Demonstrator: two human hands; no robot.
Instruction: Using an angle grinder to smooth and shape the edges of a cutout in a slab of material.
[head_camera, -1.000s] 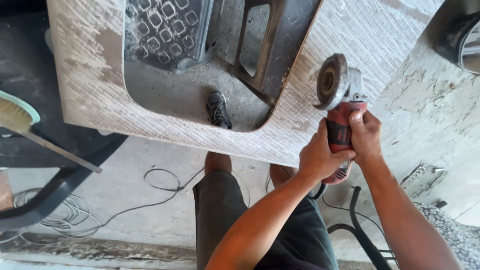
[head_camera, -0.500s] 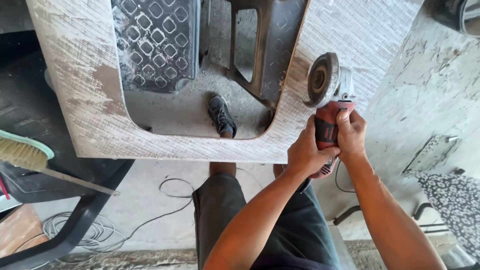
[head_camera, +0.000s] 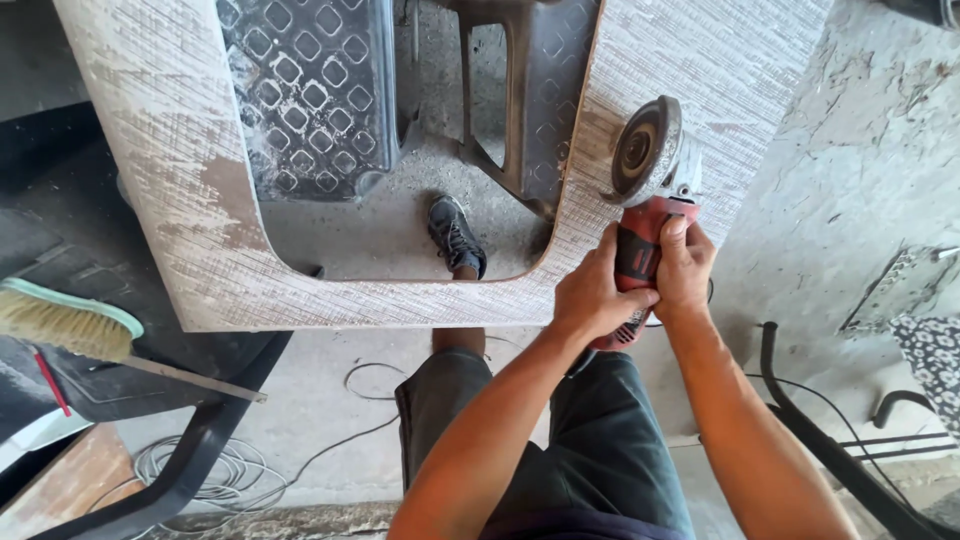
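Both hands grip a red angle grinder (head_camera: 640, 245). My left hand (head_camera: 590, 295) wraps its body from the left, and my right hand (head_camera: 685, 270) holds it from the right with the thumb along the top. The grinder's round disc (head_camera: 640, 150) is tilted against the scratched, pale surface of a large slab (head_camera: 200, 180), at the right side of the slab's rounded rectangular cut-out. Through the cut-out I see my dark shoe (head_camera: 455, 235) on the dusty floor and a metal chequer-pattern plate (head_camera: 310, 90).
A hand brush with a green back (head_camera: 70, 320) lies at the left on a dark frame. Coiled cables (head_camera: 220, 470) lie on the floor below it. Black tubing (head_camera: 820, 430) runs at the lower right. A metal stand (head_camera: 510, 100) sits under the slab.
The grinder and both hands have shifted slightly left and up along the cut-out's right edge. The view has moved closer to the slab.
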